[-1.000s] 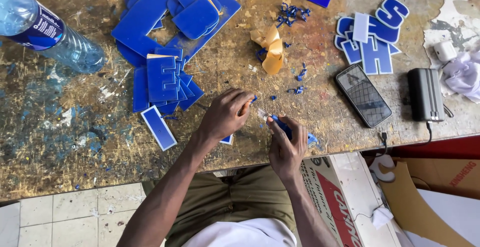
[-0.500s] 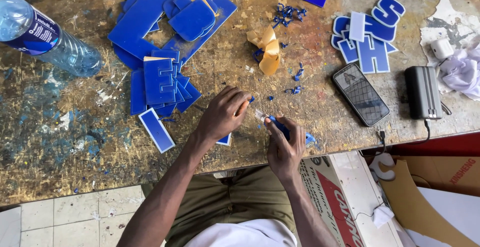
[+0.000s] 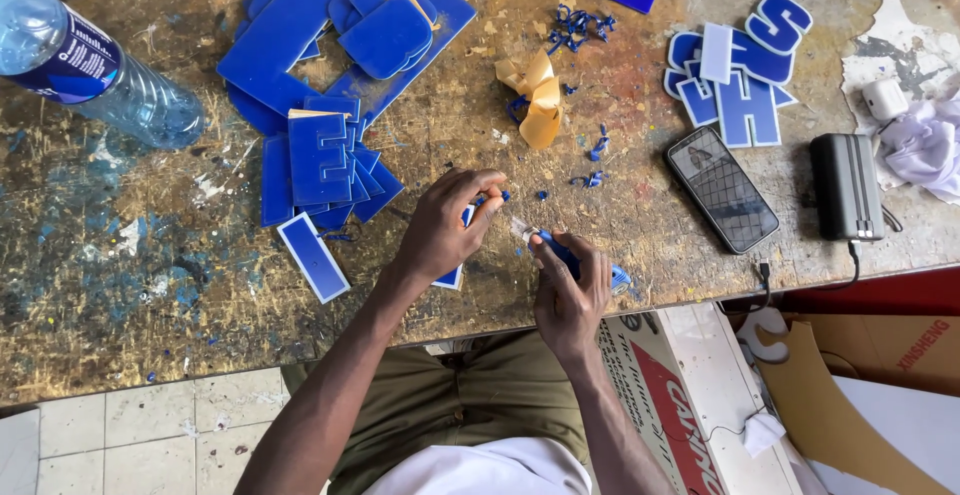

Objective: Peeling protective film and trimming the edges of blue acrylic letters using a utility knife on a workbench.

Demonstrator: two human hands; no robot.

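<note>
Left hand is pinching a small blue cut-out piece; right hand is gripping a blue-handled knife. Risk: blade is pointing toward left fingertips; a slip could cut them.

Small blue-and-white cut piece pinched at table edge, blue-handled knife angled toward it

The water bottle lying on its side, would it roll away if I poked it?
Probably, yes. The water bottle is round and lies on its side on the table, so a sideways poke likely rolls it. Its clear plastic looks thin, so it may dent when squeezed.
</note>
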